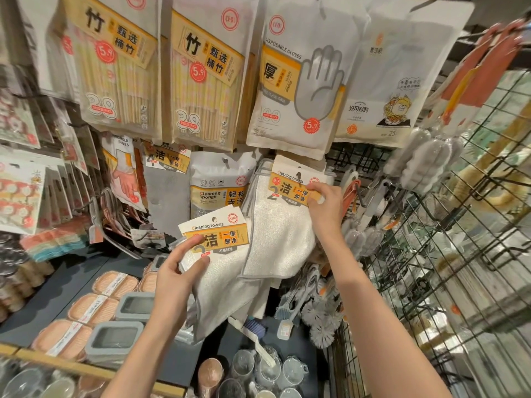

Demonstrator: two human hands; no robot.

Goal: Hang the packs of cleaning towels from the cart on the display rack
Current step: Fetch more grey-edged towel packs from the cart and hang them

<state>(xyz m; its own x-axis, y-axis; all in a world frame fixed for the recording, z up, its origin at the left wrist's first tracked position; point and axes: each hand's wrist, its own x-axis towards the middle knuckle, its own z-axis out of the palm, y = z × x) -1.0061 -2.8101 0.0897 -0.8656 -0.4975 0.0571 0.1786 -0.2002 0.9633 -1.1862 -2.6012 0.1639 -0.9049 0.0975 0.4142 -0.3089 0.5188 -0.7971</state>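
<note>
Shelf edge: nearest to us we see clear glasses (264, 369) and a brown scoop (209, 374) on the dark shelf (71, 282).
Soap boxes: peach boxes (92, 308) and grey boxes (117, 340) lie in rows to the left of our arms.
Brushes: white bottle brushes (321, 326) lean beside the wire cart (459, 268) on our right.
Left hand: our left hand (178, 271) holds a pack of cleaning towels (218, 254) low in front of the rack; the grip is a pinch, thumb (189, 242) on the card label and fingers behind the cloth.
Held pack: its white cloth hangs down below the hand, and its card label tilts up to the right.
Right hand: our right hand (324, 202) is raised higher; its grip pinches the right end of the label of a second towel pack (290, 214).
Second pack: it sits at the hook (298, 175) of the display rack, the hole of its label on the hook; other towels hang just behind it.
Sponge pack: a cleaning sponge pack (221, 185) hangs just left of the second pack.
Top row: above hang two chopstick packs (120, 67) and a disposable gloves pack (298, 81).
Far left: we see other hanging packs (23, 196), too blurred to read.
</note>
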